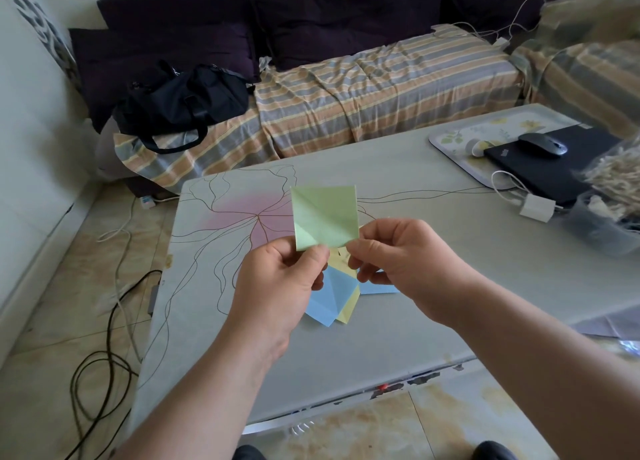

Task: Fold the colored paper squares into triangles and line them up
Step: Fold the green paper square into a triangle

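A: Item one, nearest?
B: Left hand (280,279) and right hand (388,255), each grip pinching a bottom corner of the green paper (325,217), held upright above the tabletop (433,303), likely to line up the fold.
A: Beneath?
B: Blue paper (332,295) and yellow paper (349,310), overlapped, waiting.
A: Farthest?
B: Laptop (540,168), mouse (542,144), set aside.

Laptop (547,168) on tray (450,140), mouse (542,144) atop.

bench (346,355) near edge: bare | centre: blue and yellow papers (334,295) lay | far right: tray (446,144), laptop (540,172), charger (535,208) blocked
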### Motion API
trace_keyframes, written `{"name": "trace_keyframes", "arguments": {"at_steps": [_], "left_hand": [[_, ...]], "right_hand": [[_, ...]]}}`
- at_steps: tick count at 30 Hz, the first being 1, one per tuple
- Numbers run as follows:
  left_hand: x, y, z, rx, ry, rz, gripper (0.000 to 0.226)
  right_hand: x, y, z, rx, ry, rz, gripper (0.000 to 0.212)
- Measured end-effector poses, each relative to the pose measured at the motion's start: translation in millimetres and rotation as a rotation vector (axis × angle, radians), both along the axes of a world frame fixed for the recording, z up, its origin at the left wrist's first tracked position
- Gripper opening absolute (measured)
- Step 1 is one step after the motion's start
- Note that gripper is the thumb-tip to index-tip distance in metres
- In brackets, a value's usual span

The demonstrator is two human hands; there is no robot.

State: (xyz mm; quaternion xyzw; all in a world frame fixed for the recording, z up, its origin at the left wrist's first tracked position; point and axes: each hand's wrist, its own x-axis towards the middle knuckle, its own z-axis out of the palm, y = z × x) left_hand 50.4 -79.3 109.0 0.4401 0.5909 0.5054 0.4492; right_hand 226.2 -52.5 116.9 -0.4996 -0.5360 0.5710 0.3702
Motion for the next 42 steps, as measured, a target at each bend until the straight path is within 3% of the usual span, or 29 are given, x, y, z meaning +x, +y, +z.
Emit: {"name": "trace_keyframes", "arguments": {"at_steps": [5, 13, 20, 25, 29, 37, 42], "left_hand": [[5.7, -1.0, -0.2, -0.019, -0.138, 0.001, 0.022], [12.1, -1.2, -0.9, -0.051, -0.142, 0.056, 0.02], [6.6, -0.1, 1.8, -0.05, -0.281, 0.099, 0.024], [7.7, -0.1, 3.7, -0.013, -0.285, 0.101, 0.027], [8.3, 0.0, 2.3, 0.044, -0.182, 0.094, 0.027], [10.0, -0.1, 5.0, 0.0, -0.193, 0.115, 0.038], [8.5, -1.0, 2.5, 0.021, -0.247, 0.009, 0.012]], "right_hand": [[-6.2, -3.2, -1.0, -0.092, 0.145, -0.03, 0.021], [-18.0, -10.9, -3.3, -0.107, 0.203, -0.085, 0.027], [-17.1, -6.7, -3.5, -0.101, 0.203, -0.138, 0.019], [-16.8, -4.9, -2.3, -0.115, 0.216, -0.148, 0.02], [-15.7, -5.1, -1.9, -0.131, 0.232, -0.146, 0.026], [-15.5, -4.6, -1.7, -0.162, 0.271, -0.142, 0.029], [-19.9, -10.3, -3.8, -0.202, 0.286, -0.088, 0.025]]}}
